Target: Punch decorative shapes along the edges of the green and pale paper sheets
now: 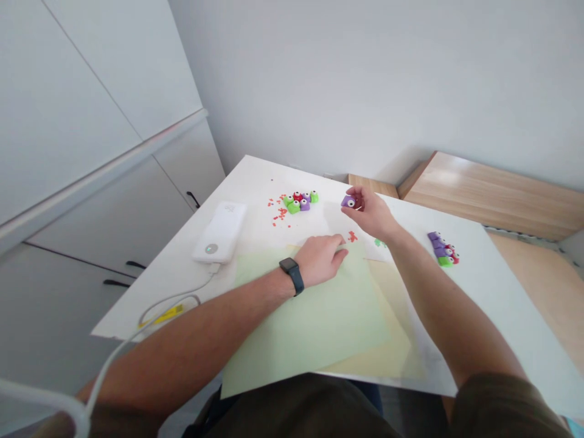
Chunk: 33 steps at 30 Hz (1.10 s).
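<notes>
My right hand (371, 213) is closed round a small purple toy with one big eye (349, 202), thumb below and fingers above. Something reddish shows beside it, partly covered by the fingers. My left hand (322, 258), a dark watch (291, 274) on its wrist, rests on a pale green sheet (301, 340). Its fingertips are pinched near a small pale thing that I cannot make out. Red paper bits (352, 236) lie just beyond those fingertips. A cluster of green, purple and red eyed toys (298, 202) sits farther back, left of my right hand.
A white power bank (221, 231) with a white cable (176, 298) is at the left of the white table (255, 173). Green bits (379, 243) lie under my right forearm. More eyed toys (442, 248) stand at the right. A yellow sheet (392, 340) lies beneath the green one.
</notes>
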### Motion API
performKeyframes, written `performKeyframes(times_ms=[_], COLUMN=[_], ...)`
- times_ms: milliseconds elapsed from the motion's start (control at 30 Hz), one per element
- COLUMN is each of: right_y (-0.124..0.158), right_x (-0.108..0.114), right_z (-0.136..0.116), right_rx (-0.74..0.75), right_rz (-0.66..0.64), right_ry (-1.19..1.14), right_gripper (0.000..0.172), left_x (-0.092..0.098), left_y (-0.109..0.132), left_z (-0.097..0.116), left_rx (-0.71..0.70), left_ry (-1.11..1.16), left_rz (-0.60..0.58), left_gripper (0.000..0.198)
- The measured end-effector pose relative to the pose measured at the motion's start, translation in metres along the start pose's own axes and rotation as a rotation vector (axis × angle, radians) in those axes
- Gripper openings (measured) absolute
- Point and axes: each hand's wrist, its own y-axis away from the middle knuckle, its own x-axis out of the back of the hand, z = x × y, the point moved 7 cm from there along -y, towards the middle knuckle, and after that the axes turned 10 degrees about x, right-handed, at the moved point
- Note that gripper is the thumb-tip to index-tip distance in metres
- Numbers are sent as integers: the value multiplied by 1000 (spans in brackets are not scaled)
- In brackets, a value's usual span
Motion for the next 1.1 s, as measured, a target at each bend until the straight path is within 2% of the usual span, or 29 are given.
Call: performKeyframes(times_ms=[233,333,433,533,700,767,933,1100], right_y=[82,105,121,132,143,144,138,139], right_x=[27,31,30,22,4,6,21,21], right_z=[-20,-27,-23,-12,11,14,10,11], right_rx=[-49,-71,-119,-160,-323,-349,-310,-307], right_rz=[25,60,63,27,-24,-7,45,9], right_ry=[-348,-487,-528,-593,-860,-845,-720,-722], right_gripper=[36,37,35,32,18,18,29,35], left_x=[-3,-2,0,2,4,4,5,7], left_y=[0,0,1,1,1,1,1,1], left_z=[-2,-2,-2,-2,-4,-4,-5,-4], left_rx=[8,22,35,57,100,103,125,126], left_ry=[34,48,55,67,105,103,104,101], left_rz=[1,-4,-11,-16,-18,-19,-26,-23], left_gripper=[22,21,21,20,21,22,23,23])
